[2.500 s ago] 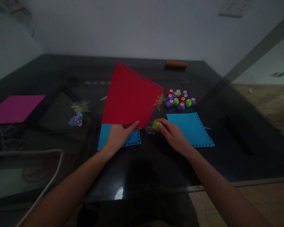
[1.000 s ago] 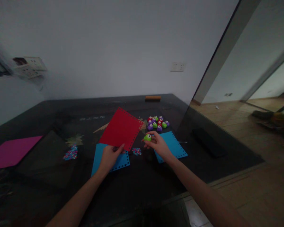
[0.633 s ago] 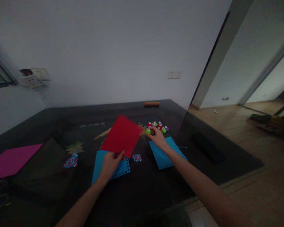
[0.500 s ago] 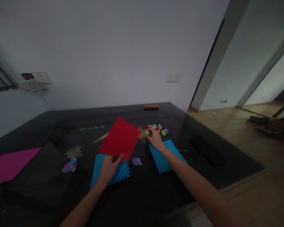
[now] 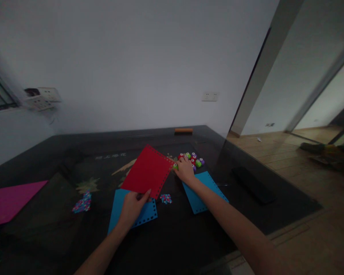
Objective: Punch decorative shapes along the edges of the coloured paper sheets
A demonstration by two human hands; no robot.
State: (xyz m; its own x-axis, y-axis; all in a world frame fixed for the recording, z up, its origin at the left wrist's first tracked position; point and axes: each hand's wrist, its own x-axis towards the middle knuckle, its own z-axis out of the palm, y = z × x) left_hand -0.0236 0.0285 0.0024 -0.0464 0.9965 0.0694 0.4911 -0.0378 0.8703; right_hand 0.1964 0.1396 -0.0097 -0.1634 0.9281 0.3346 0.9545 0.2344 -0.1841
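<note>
- A red sheet (image 5: 148, 170), its edges punched with holes, was held at its near corner by the closed left hand (image 5: 132, 207), above a blue sheet (image 5: 131, 212).
- At 2 o'clock of it, a green punch (image 5: 176, 166) was touched by the right hand (image 5: 185, 170); the grip could not be told.
- More punches (image 5: 194, 159) were clustered just beyond on the table (image 5: 172, 236).

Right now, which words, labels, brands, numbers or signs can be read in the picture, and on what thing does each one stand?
No text can be read.
Table: a short row of pale characters near its far side, too small and blurred to read.
Punches, red sheet, blue sheets, pink sheet: no lettering shows.
Wall socket: no readable marking.
</note>
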